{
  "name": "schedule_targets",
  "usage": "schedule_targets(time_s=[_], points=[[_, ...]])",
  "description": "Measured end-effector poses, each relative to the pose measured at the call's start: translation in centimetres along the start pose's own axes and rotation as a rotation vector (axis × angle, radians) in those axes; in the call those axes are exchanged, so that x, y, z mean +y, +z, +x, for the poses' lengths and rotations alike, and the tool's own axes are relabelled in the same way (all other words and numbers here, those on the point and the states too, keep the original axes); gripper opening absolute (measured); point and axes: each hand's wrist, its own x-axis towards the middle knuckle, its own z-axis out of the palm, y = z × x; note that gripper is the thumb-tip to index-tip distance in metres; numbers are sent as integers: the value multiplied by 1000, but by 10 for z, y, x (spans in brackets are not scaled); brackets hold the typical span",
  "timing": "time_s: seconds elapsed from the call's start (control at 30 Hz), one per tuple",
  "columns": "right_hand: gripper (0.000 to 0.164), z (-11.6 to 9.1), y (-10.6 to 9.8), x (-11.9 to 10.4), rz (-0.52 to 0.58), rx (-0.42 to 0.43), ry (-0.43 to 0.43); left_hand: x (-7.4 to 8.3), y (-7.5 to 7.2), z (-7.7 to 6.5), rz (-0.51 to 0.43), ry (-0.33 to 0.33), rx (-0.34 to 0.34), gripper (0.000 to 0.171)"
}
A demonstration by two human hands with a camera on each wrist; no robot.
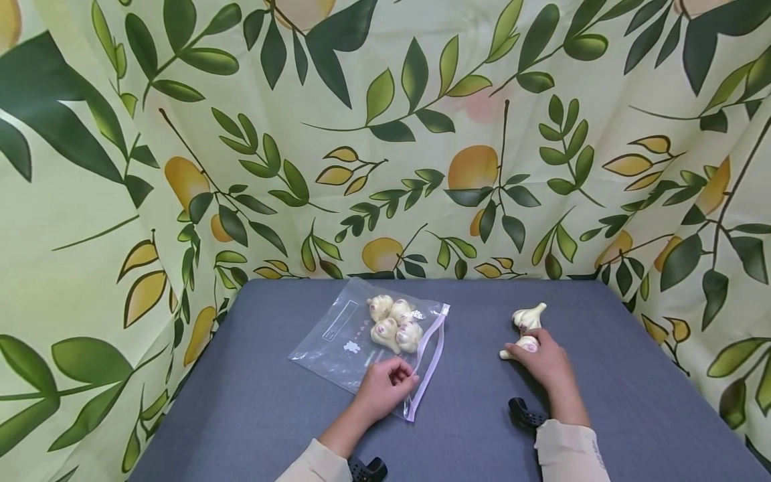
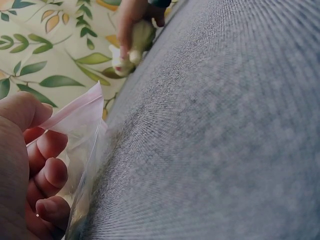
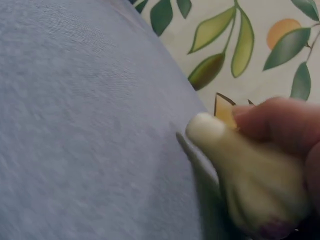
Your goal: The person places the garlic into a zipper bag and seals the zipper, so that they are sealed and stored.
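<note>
A clear zip bag (image 1: 319,351) with a pale pink zip edge lies on the table, several garlic bulbs (image 1: 384,331) inside it. My left hand (image 1: 385,389) pinches the bag by its open edge; in the left wrist view the pink strip (image 2: 82,106) rises from between thumb and curled fingers. Over on the right, my right hand (image 1: 548,361) grips a garlic bulb (image 1: 529,344), its stem pointing left. The right wrist view shows that bulb (image 3: 255,182) up close, with the thumb along it. Just behind it is another garlic bulb (image 1: 527,317).
A grey cloth-covered table (image 1: 241,402) spreads under everything. Behind and at both sides hangs a leaf-and-fruit patterned curtain (image 1: 415,194). Black wrist devices (image 1: 527,414) sit near both cream sleeves (image 1: 569,450).
</note>
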Motion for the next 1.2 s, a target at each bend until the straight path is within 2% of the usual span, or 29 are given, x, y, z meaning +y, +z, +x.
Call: schedule_targets(time_s=[0.13, 0.4, 0.6, 0.8, 0.93, 1.2], points=[[54, 0, 4, -8, 0, -2, -62, 0, 0, 0, 1, -2, -5, 11], [36, -3, 9, -21, 62, 86, -98, 1, -1, 1, 1, 2, -1, 11], [37, -6, 12, -29, 109, 40, -98, 0, 0, 0, 8, 8, -3, 12], [39, -6, 19, -35, 178, -10, -141, -1, 0, 0, 4, 10, -3, 12], [42, -5, 26, -38, 199, -36, -190, -1, 0, 0, 7, 13, 3, 12], [55, -5, 32, -47, 195, -15, -316, -1, 0, 0, 7, 1, -1, 11]])
